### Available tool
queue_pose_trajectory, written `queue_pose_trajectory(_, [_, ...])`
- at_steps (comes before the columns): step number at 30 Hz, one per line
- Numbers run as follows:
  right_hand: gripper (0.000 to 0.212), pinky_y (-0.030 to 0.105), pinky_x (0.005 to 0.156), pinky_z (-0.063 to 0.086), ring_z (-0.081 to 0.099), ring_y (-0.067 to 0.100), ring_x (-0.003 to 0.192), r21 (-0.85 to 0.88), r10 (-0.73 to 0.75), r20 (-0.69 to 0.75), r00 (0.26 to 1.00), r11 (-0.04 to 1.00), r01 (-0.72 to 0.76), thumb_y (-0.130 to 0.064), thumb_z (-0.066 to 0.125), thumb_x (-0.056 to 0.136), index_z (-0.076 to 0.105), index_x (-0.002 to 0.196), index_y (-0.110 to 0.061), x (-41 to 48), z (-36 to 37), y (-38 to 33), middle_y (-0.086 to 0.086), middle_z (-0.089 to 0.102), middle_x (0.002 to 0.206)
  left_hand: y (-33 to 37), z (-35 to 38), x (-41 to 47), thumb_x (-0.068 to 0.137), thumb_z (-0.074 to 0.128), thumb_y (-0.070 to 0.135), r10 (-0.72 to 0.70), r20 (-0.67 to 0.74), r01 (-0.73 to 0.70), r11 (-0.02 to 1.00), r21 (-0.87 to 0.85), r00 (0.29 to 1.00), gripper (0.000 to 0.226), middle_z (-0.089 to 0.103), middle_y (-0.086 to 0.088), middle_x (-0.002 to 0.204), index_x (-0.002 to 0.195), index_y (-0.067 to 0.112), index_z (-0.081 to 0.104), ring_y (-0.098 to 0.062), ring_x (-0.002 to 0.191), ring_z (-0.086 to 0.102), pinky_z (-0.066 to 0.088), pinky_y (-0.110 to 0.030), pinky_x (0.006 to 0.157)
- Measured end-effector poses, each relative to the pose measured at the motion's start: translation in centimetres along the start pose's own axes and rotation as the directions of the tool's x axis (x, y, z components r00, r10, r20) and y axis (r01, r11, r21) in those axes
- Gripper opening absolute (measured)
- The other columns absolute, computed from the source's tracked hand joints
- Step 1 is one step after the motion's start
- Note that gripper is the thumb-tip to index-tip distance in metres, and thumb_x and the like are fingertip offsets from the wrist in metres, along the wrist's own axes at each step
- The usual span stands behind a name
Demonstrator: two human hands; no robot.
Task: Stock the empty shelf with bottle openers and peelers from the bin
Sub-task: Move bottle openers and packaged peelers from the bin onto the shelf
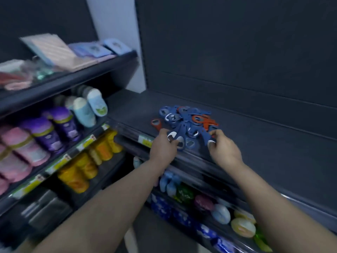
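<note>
A heap of blue and orange bottle openers (187, 119) lies on the dark shelf (255, 136), near its front edge. One orange opener (156, 123) sits apart at the heap's left. My left hand (164, 146) is at the heap's near left side, its fingers closed around blue openers. My right hand (225, 147) is at the near right side, pinching a blue opener (207, 138) between thumb and fingers. No bin and no peelers are in view.
Left shelving holds purple, pink and pale blue slippers (60, 123) and yellow goods (87, 167), with flat packets (54, 50) above. Below the dark shelf sit blue packs and round coloured items (220, 213). The image is motion-blurred.
</note>
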State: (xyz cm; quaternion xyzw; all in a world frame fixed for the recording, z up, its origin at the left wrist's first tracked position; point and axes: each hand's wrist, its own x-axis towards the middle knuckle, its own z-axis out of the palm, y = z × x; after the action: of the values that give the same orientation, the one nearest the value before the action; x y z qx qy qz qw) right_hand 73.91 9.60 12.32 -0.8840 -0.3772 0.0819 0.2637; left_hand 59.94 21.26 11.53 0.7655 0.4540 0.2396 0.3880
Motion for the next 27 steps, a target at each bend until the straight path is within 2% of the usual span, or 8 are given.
queue_pose_trajectory(4, [0.03,0.037,0.075,0.044,0.059,0.035,0.1,0.047,0.058,0.001,0.998,0.997,-0.058,-0.021,0.048,0.093,0.047,0.123,-0.023,3.1,0.6,0.8,0.011,0.065,0.112,1.2,1.2,4.6,0.091,0.06,0.02,0.044,0.041,-0.048,0.993,0.104,0.998,0.038,0.065,-0.01,0.111,0.126,0.012,0.048,-0.03,0.101,0.06,0.046,-0.035,0.077])
queue_pose_trajectory(6, [0.031,0.038,0.079,0.044,0.056,0.035,0.105,0.069,0.042,-0.008,0.999,0.997,-0.042,-0.017,0.05,0.091,0.05,0.121,-0.022,4.6,1.5,0.6,0.011,0.064,0.115,1.1,1.6,6.7,0.09,0.061,0.025,0.098,0.08,-0.115,0.962,0.247,0.992,0.038,0.064,-0.011,0.112,0.123,0.012,0.048,-0.031,0.104,0.058,0.046,-0.037,0.078])
queue_pose_trajectory(8, [0.039,0.039,0.089,0.042,0.048,0.033,0.114,-0.036,-0.004,-0.035,0.999,0.999,0.003,-0.016,0.051,0.089,0.049,0.127,-0.023,5.7,2.5,0.4,0.008,0.056,0.126,0.5,1.8,8.4,0.087,0.063,0.032,0.212,0.061,-0.214,0.844,0.492,0.975,0.043,0.057,-0.008,0.122,0.124,0.016,0.048,-0.03,0.114,0.048,0.043,-0.039,0.085])
queue_pose_trajectory(10, [0.051,0.043,0.097,0.036,0.035,0.027,0.125,-0.183,-0.072,-0.045,0.996,0.981,0.063,-0.021,0.049,0.09,0.039,0.139,-0.03,6.2,3.3,-0.1,0.002,0.041,0.141,-0.1,1.8,9.7,0.083,0.066,0.041,0.291,0.026,-0.249,0.763,0.597,0.956,0.06,0.039,-0.006,0.139,0.134,0.023,0.041,-0.03,0.126,0.035,0.036,-0.044,0.097])
queue_pose_trajectory(14, [0.059,0.049,0.116,0.008,-0.002,0.019,0.147,-0.257,-0.139,0.126,0.982,0.952,0.168,-0.042,0.028,0.094,0.009,0.15,-0.04,6.9,5.1,-1.3,-0.005,0.0,0.161,-1.9,1.5,12.5,0.083,0.052,0.062,0.257,0.16,-0.299,0.724,0.621,0.953,0.084,-0.005,-0.005,0.159,0.15,0.038,0.006,-0.036,0.145,-0.001,0.013,-0.059,0.111])
queue_pose_trajectory(18, [0.067,0.049,0.118,0.003,-0.011,0.017,0.147,-0.298,-0.104,0.167,0.98,0.943,0.151,-0.052,0.004,0.083,-0.002,0.149,-0.044,8.1,5.8,-2.0,-0.006,-0.008,0.161,-2.9,2.0,14.8,0.087,0.034,0.071,0.063,0.35,-0.264,0.782,0.564,0.935,0.078,-0.009,-0.001,0.161,0.15,0.042,0.0,-0.037,0.146,-0.011,-0.002,-0.062,0.114])
queue_pose_trajectory(23, [0.059,0.046,0.119,0.005,-0.007,0.016,0.147,-0.305,-0.006,0.138,0.99,0.951,0.048,-0.04,0.028,0.096,0.004,0.15,-0.043,8.7,4.7,-1.2,-0.004,-0.005,0.161,-1.6,4.1,16.0,0.089,0.035,0.066,0.102,0.401,-0.313,0.804,0.506,0.91,0.074,-0.005,-0.005,0.162,0.151,0.038,0.005,-0.033,0.147,-0.008,-0.005,-0.057,0.116])
queue_pose_trajectory(27, [0.056,0.045,0.117,0.009,-0.001,0.017,0.148,-0.242,0.059,0.118,0.991,0.97,-0.029,-0.032,0.034,0.096,0.018,0.149,-0.039,8.3,3.6,-1.0,-0.002,0.004,0.161,-0.5,5.1,15.9,0.089,0.041,0.062,0.129,0.409,-0.323,0.832,0.451,0.903,0.072,-0.003,-0.006,0.162,0.15,0.037,0.013,-0.034,0.147,-0.005,-0.003,-0.055,0.117])
